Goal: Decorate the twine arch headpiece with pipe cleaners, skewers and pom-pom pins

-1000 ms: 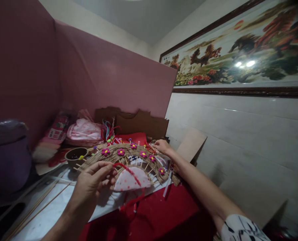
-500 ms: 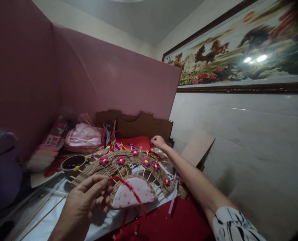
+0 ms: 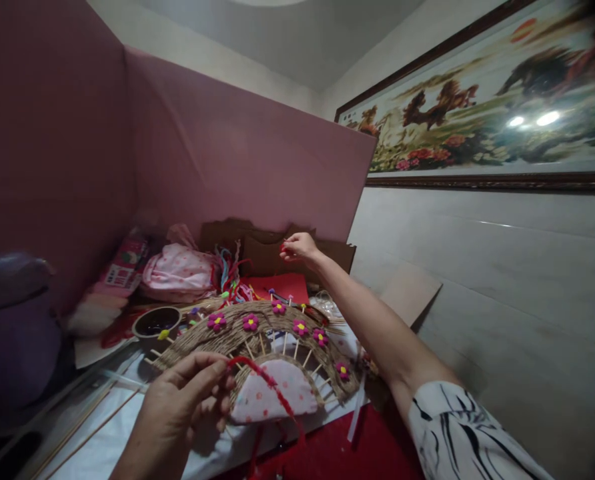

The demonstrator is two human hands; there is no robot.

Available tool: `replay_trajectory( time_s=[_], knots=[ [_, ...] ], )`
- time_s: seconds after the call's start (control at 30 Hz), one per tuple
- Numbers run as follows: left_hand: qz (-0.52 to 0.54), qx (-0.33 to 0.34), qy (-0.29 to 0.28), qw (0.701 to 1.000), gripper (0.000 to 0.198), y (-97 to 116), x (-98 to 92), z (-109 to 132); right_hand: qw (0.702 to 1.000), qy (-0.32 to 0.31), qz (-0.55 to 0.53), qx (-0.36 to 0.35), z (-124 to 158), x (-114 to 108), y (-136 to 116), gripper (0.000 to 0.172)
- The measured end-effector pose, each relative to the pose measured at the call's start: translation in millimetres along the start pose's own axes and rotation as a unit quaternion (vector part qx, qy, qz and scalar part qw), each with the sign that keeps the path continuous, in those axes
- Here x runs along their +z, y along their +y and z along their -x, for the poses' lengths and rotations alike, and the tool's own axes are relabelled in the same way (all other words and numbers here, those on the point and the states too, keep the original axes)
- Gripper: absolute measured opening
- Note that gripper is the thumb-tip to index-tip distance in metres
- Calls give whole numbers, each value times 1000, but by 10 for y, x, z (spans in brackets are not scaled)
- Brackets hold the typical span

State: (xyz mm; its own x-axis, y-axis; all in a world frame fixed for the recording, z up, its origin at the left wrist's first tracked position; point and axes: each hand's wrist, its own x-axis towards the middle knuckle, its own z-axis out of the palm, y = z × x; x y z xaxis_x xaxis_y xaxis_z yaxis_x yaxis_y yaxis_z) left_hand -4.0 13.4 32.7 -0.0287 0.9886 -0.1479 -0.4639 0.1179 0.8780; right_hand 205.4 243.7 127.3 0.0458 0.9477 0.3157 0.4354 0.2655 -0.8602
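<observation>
Near and left of centre in the head view, our left hand (image 3: 187, 393) pinches a red fuzzy strand (image 3: 280, 399) between thumb and fingers. Its free length droops to the right across the front of a pink-dotted white pad (image 3: 265, 407), towards the near edge; we cannot tell whether it touches the pad.

Farther off and right of centre, our right hand (image 3: 301, 248) is raised before some brown cardboard (image 3: 262, 256), with its fingertips closed on a bit of red (image 3: 283, 248). Whether that belongs to the same strand, we cannot make out.

Between our hands lies the fan-shaped piece (image 3: 202, 350), a twine-wrapped arch of sticks set with magenta flowers (image 3: 251, 323), curving around the far side of the pad. To its left stands a round cup (image 3: 179, 325); on the far side lie a red sheet (image 3: 290, 287) and a tangle of coloured strands (image 3: 234, 283).

We judge the step in hand to be readying the red strand over the piece, since nothing shows it fastened there. From this pose, we think any next move calls for a steady left pinch and a right arm kept clear of the flowers and sticks.
</observation>
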Motion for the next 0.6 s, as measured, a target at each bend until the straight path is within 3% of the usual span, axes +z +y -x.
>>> replay_trajectory(
  time_s=[0.13,0.2,0.33,0.47,0.6],
  knots=[
    [13,4,-4,1000,34,-48,-6,-12,998,-26,5,-48,-270,500,-358,4],
    [18,3,-3,1000,34,-73,-23,-37,996,-53,30,-68,-378,713,-474,9],
    [21,-16,-5,1000,37,-98,-56,-78,985,-82,136,-68,-502,939,-480,23],
    [30,-4,3,1000,32,-99,-52,-72,970,-20,233,-70,-570,741,-390,30],
    [23,-2,4,1000,29,-88,-48,-67,954,41,287,-74,-536,202,-272,42]
  ],
)
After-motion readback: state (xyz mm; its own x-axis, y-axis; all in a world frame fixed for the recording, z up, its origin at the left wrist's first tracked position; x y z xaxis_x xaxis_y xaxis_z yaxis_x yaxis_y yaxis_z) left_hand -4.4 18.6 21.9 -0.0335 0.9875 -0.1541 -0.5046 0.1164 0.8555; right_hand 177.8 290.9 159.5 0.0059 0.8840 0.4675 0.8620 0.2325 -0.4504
